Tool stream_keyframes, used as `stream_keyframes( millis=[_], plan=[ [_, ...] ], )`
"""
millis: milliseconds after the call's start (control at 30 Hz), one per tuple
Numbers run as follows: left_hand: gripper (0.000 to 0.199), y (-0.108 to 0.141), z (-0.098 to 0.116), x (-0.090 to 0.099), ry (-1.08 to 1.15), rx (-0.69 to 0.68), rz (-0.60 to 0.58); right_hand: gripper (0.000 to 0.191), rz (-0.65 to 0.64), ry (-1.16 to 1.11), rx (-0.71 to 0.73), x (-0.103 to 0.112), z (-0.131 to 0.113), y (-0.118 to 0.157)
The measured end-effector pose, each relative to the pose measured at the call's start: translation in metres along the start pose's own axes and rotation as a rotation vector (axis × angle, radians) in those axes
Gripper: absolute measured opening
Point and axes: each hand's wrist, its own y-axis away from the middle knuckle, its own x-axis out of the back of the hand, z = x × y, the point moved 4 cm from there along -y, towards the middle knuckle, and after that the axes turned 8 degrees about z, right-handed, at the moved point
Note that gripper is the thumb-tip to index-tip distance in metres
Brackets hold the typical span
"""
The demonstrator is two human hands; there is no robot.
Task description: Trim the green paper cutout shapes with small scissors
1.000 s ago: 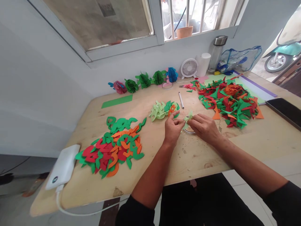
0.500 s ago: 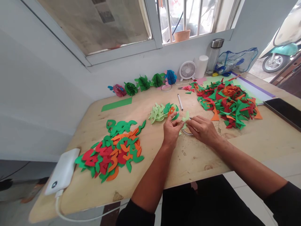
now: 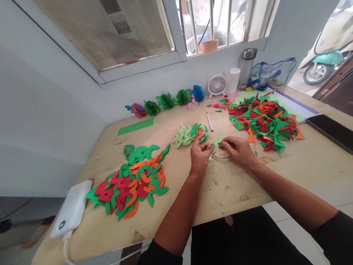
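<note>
Between its thumb and fingers my left hand (image 3: 200, 156) pinches a light green paper piece (image 3: 217, 141). Just right of that paper is my right hand (image 3: 239, 151), its fingers drawn together; whatever sits between them is too small to name. A white ring (image 3: 221, 158) lies on the table under the hands. Beyond my left hand are a heap of light green cut shapes (image 3: 182, 135) and some darker green and orange ones (image 3: 199, 129).
Green, red and orange cut shapes (image 3: 132, 180) are heaped at left, near a white power bank (image 3: 72, 209). Paper scraps (image 3: 267, 119) and a phone (image 3: 332, 130) lie at right. A pen (image 3: 209, 122), small fan (image 3: 217, 85) and glass bottle (image 3: 246, 70) stand or lie farther back.
My right hand has moved slightly away from the light green paper, which now shows more fully in my left hand. The camera view has shifted a little.
</note>
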Motion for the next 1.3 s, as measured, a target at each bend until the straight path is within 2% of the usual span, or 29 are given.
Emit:
stream_keyframes(
  millis=[100,233,467,733,1067,1300],
  plan=[
    [0.070,0.001,0.000,-0.001,0.005,0.001,-0.006,0.027,-0.025,-0.151,-0.155,-0.002,0.007,-0.002],
    [0.067,0.002,0.000,-0.002,0.010,-0.023,-0.023,0.025,-0.013,-0.322,-0.271,-0.002,0.012,-0.004],
    [0.064,-0.002,-0.005,-0.002,-0.023,-0.068,-0.052,0.036,-0.033,-0.543,-0.343,-0.003,0.006,-0.005],
    [0.064,-0.002,-0.004,-0.001,-0.006,-0.083,-0.019,0.037,-0.062,-0.780,-0.478,-0.005,0.009,-0.004],
    [0.066,-0.004,0.000,0.003,0.021,-0.085,0.017,0.033,-0.075,-0.760,-0.457,0.001,0.004,-0.005],
    [0.061,-0.008,-0.001,0.005,0.014,-0.133,0.008,0.040,-0.071,-0.725,-0.384,0.004,0.002,-0.007]
  ],
)
